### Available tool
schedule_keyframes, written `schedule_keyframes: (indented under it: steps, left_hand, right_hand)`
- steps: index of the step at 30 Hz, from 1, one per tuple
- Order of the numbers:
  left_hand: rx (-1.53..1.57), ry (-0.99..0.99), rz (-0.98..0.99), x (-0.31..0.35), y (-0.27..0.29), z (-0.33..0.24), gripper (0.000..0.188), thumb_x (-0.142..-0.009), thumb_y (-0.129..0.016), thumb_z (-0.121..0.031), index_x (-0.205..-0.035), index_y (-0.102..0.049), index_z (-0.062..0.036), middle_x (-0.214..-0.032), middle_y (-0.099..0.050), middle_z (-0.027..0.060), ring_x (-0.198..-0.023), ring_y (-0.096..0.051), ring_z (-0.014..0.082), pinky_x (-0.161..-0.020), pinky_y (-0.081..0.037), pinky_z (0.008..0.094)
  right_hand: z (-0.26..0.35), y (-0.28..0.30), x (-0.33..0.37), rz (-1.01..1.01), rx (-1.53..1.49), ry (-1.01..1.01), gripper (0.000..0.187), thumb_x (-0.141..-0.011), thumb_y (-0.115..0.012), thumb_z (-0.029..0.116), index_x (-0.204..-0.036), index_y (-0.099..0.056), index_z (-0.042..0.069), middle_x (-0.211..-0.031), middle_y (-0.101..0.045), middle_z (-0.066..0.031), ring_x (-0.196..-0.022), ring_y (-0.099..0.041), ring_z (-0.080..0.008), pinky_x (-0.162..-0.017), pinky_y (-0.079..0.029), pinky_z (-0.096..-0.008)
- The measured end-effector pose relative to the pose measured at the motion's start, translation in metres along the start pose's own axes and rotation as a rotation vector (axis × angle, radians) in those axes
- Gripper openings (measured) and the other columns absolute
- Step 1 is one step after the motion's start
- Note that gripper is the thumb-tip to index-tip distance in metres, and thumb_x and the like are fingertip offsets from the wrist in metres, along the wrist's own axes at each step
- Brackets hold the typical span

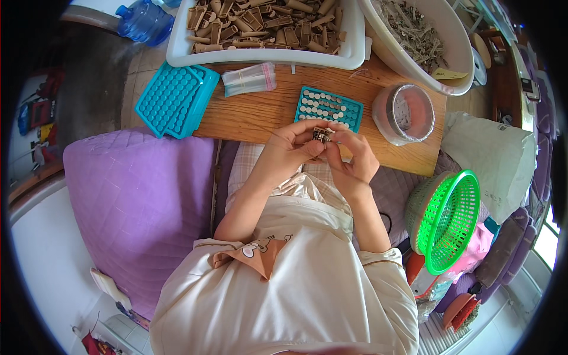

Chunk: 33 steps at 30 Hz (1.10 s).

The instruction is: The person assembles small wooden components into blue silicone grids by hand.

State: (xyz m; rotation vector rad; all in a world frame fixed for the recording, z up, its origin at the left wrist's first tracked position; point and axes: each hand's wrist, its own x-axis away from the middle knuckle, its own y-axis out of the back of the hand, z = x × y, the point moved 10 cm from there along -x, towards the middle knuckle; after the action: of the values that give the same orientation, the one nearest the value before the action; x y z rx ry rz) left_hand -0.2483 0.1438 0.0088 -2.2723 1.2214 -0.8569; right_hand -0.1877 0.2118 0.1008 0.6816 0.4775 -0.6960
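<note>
My left hand (289, 147) and my right hand (354, 158) meet above my lap at the table's near edge. Between their fingertips is a small tan assembly with dark and metallic parts (321, 135), its exact kind too small to tell. Left fingers curl round it from behind and the side, while the right thumb and fingers pinch it from the right. Just beyond them lies a teal tray (353, 109) with round sockets, where rows of small white discs (319, 111) sit. My fingers hide the tray's near edge.
On the wooden table (260, 121) are stacked teal trays (174, 97), a bundle of clear plastic bags (249, 79) and a clear tub (404, 112). A white bin (266, 57) of tan plastic casings and a white basin (455, 77) of small parts stand behind. A green basket (452, 222) is at right.
</note>
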Motion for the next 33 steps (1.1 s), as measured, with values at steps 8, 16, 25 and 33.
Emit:
schedule_keyframes:
  steps: [8, 16, 25, 33]
  left_hand:
    - [-0.081, 0.01, -0.02, 0.002, -0.01, -0.008, 0.038, -0.081, -0.053, -0.006, -0.117, -0.043, -0.0004, -0.091, -0.058, 0.0062, -0.077, -0.055, 0.0087, -0.066, -0.047, 0.0205]
    - [-0.202, -0.024, -0.02, 0.004, -0.006, -0.008, 0.037, -0.082, -0.053, -0.009, -0.118, -0.044, -0.0011, -0.088, -0.059, 0.004, -0.072, -0.054, 0.0071, -0.061, -0.045, 0.0201]
    - [-0.357, -0.046, -0.107, 0.009, -0.001, -0.018, 0.037, -0.084, -0.052, -0.014, -0.118, -0.044, -0.003, -0.089, -0.058, 0.0034, -0.075, -0.055, 0.0065, -0.062, -0.046, 0.0194]
    - [-0.151, -0.185, -0.075, 0.014, -0.009, -0.03, 0.037, -0.084, -0.051, -0.013, -0.117, -0.043, 0.0008, -0.094, -0.056, 0.0058, -0.078, -0.054, 0.0084, -0.065, -0.049, 0.0219]
  right_hand:
    - [-0.016, 0.01, 0.008, -0.118, -0.123, -0.153, 0.023, -0.067, -0.061, -0.009, -0.084, -0.05, 0.001, -0.079, -0.059, -0.0103, -0.078, -0.061, -0.0229, -0.065, -0.051, -0.0288]
    - [-0.013, -0.003, 0.007, 0.035, -0.025, -0.188, 0.019, -0.068, -0.061, -0.007, -0.082, -0.051, 0.0, -0.079, -0.06, -0.0094, -0.078, -0.061, -0.0208, -0.066, -0.05, -0.0268]
    - [-0.016, -0.007, 0.002, 0.046, -0.118, -0.252, 0.016, -0.07, -0.06, -0.006, -0.082, -0.052, 0.0, -0.082, -0.06, -0.0107, -0.077, -0.061, -0.0213, -0.065, -0.049, -0.0266]
    - [0.007, -0.004, 0.004, -0.155, -0.159, -0.029, 0.016, -0.072, -0.057, -0.009, -0.083, -0.049, 0.0, -0.08, -0.058, -0.0125, -0.077, -0.06, -0.0244, -0.064, -0.05, -0.0292]
